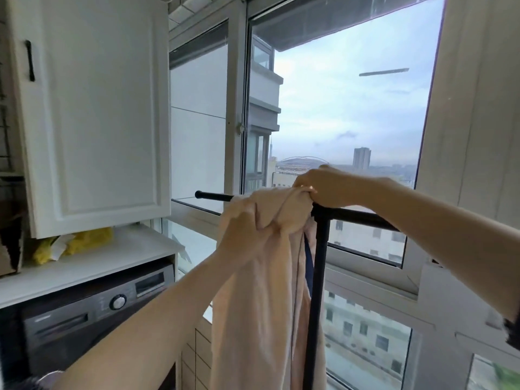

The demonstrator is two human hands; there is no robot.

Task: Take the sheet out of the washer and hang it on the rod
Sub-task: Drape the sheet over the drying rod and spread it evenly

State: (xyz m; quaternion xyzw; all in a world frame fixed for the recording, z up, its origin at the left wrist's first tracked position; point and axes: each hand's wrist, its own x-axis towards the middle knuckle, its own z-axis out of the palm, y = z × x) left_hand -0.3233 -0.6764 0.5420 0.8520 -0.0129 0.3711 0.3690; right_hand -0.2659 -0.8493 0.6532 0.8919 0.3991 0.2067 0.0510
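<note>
Hands grip sheet bunched over rod.

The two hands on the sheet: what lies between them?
In the head view, only bunched sheet fills the stretch between the left hand and the right hand; both grip it, beside the black rod.

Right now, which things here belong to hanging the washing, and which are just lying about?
In the job: pale peach cloth sheet, black metal rod, dark grey front-loading washer, both hands' grip.
Lying about: crumpled yellow plastic bag, white cupboard door.
</note>
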